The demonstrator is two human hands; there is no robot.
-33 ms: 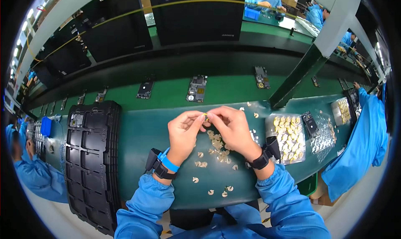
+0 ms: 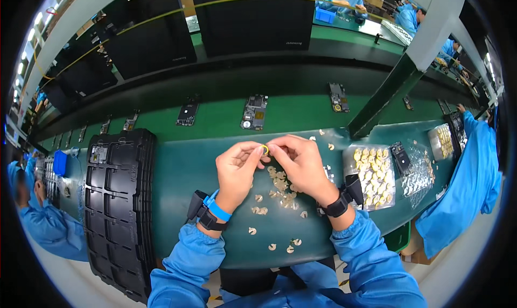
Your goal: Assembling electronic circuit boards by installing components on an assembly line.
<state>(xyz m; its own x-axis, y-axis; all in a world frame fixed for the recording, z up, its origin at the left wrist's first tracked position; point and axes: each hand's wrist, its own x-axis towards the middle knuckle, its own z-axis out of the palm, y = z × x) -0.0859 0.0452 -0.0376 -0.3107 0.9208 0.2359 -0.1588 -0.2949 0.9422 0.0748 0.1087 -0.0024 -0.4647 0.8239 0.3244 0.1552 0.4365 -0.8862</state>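
While the bare left hand (image 2: 236, 167) and bare right hand (image 2: 298, 167) pinch it, a small round yellow-rimmed piece (image 2: 265, 149) sits between their fingertips; both are near the smooth green tabletop (image 2: 186, 187)'s far edge.

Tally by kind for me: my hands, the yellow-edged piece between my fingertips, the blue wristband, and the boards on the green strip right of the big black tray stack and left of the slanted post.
Left hand and right hand: 2
Yellow-edged piece: 1
Blue wristband: 1
Dark boards: 3
Total: 7
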